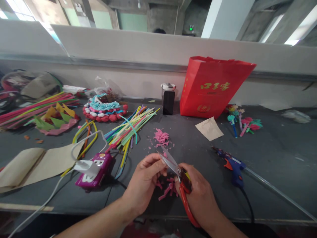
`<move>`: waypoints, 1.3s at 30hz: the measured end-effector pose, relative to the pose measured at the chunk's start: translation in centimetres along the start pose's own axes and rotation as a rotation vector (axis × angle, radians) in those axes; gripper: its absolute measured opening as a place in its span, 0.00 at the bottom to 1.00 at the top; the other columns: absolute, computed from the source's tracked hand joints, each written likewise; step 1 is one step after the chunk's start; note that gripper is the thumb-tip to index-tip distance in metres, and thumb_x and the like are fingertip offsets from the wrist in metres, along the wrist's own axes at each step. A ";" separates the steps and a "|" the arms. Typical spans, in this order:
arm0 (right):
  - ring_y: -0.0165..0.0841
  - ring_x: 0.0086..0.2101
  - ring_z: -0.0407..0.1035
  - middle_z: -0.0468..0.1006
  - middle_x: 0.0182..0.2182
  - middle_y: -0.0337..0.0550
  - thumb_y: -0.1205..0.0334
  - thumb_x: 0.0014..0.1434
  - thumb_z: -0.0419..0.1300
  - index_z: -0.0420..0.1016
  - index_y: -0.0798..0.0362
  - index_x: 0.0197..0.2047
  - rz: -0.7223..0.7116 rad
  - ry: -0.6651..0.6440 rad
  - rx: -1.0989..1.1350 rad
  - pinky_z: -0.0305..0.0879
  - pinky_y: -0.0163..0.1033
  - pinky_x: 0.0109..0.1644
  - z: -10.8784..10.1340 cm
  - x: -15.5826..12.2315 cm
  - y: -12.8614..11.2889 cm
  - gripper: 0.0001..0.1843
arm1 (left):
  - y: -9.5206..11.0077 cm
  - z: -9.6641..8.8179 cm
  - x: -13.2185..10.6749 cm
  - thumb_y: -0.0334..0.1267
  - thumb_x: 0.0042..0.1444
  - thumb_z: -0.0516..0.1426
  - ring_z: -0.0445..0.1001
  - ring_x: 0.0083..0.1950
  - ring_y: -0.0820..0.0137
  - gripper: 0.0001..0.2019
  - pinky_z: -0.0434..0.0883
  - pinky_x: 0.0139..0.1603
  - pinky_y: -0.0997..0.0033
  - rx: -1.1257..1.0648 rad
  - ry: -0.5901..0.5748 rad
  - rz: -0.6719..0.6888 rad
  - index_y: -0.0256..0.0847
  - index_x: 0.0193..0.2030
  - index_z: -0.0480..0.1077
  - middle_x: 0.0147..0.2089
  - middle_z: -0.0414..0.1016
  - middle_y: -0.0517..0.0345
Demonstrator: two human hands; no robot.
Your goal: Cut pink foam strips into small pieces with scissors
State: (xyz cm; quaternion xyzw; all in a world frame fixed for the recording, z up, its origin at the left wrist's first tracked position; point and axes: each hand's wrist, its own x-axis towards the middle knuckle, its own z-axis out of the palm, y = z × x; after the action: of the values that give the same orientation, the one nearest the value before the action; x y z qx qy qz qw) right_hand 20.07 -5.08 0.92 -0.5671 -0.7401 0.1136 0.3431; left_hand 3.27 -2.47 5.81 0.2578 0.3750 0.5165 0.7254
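My right hand (198, 188) grips a pair of scissors (184, 190) with red and black handles. Their blades are parted and reach left to the fingertips of my left hand (148, 175). That hand is closed in a pinch, and a bit of pink (165, 154) shows at its fingertips beside the blades; most of what it holds is hidden. Just beyond the scissors lies a heap of short pink clippings (161, 136). Longer pink strips (170, 189) rest on the table under my hands, partly covered by them.
On the left are a purple power socket (95, 170) with a white plug and cable, brown paper (56, 158), and colourful craft stems (133, 125). A blue glue gun (235, 168) lies right. Behind stand a red bag (213, 89) and a phone (168, 102) against a bottle.
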 end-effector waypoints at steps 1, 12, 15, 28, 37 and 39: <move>0.37 0.37 0.74 0.78 0.37 0.44 0.66 0.59 0.54 0.69 0.52 0.48 -0.010 0.009 0.000 0.70 0.40 0.41 0.1 -0.1 0.1 0.14 | 0.0 0.0 0.0 0.32 0.50 0.65 0.67 0.25 0.78 0.04 0.64 0.28 0.80 -0.002 0.002 0.001 0.38 0.29 0.74 0.23 0.71 0.63; 0.36 0.37 0.74 0.78 0.37 0.44 0.68 0.60 0.54 0.69 0.53 0.51 -0.072 0.021 0.010 0.70 0.41 0.42 0.6 -0.4 0.9 0.15 | -0.3 -0.2 0.2 0.34 0.48 0.67 0.66 0.27 0.78 0.05 0.65 0.31 0.79 0.052 0.063 0.050 0.38 0.30 0.75 0.26 0.72 0.62; 0.35 0.36 0.74 0.78 0.37 0.43 0.69 0.59 0.54 0.68 0.52 0.51 -0.071 0.022 0.011 0.70 0.40 0.42 0.6 -0.4 0.9 0.16 | -0.3 -0.2 0.2 0.34 0.48 0.67 0.67 0.28 0.77 0.05 0.65 0.31 0.79 0.090 0.077 0.081 0.38 0.30 0.76 0.26 0.72 0.62; 0.35 0.35 0.74 0.78 0.36 0.44 0.70 0.59 0.53 0.67 0.53 0.51 -0.094 0.027 -0.011 0.71 0.39 0.39 0.9 -0.3 0.7 0.16 | -0.1 0.1 0.2 0.35 0.47 0.67 0.67 0.26 0.78 0.06 0.64 0.31 0.78 0.052 0.105 0.017 0.40 0.28 0.75 0.25 0.72 0.63; 0.32 0.30 0.75 0.79 0.31 0.41 0.71 0.58 0.52 0.69 0.53 0.48 -0.164 0.051 -0.044 0.70 0.34 0.35 0.5 0.1 0.8 0.15 | 0.0 -0.1 0.3 0.36 0.48 0.67 0.66 0.27 0.78 0.06 0.65 0.33 0.77 0.106 0.128 0.025 0.39 0.30 0.76 0.26 0.71 0.63; 0.31 0.26 0.74 0.78 0.27 0.36 0.71 0.58 0.52 0.70 0.52 0.46 -0.135 0.022 -0.026 0.69 0.33 0.31 0.3 0.2 0.7 0.13 | 0.0 -0.1 0.3 0.37 0.49 0.67 0.66 0.28 0.77 0.05 0.65 0.33 0.77 0.115 0.126 0.029 0.39 0.30 0.76 0.26 0.71 0.62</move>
State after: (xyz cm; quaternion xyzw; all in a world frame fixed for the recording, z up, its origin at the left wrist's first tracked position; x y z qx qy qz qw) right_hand 20.35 -4.62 0.36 -0.5214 -0.7743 0.0741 0.3508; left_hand 3.27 -2.16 5.66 0.2714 0.4450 0.5197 0.6769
